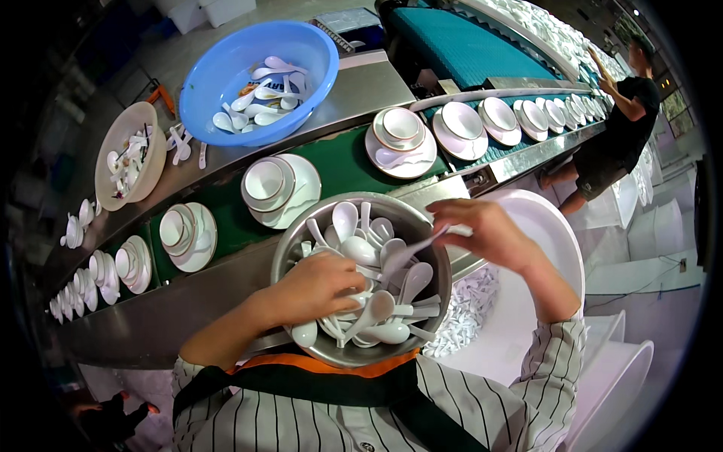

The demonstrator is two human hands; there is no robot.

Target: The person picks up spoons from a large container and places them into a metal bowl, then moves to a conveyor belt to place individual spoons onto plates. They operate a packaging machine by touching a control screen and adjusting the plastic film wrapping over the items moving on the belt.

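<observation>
**Spoon (416,248) pinched in R hand (474,227), over steel bowl (280,260)**

Handle end is gripped btwn thumb & fingers; scoop end is tilted down over loose white spoons (378,310) in bowl. L hand (320,285) is laid on spoons at bowl's L side, fingers curled in; can't tell if any is gripped. Hands are spaced apart. Beyond bowl, cup-and-plate sets (401,126) are lined up on green belt (337,154). Past belt, blue basin (202,87) w/ more spoons is set on steel tabletop (369,84). White tub (553,252) w/ scraps is placed R of bowl.
</observation>
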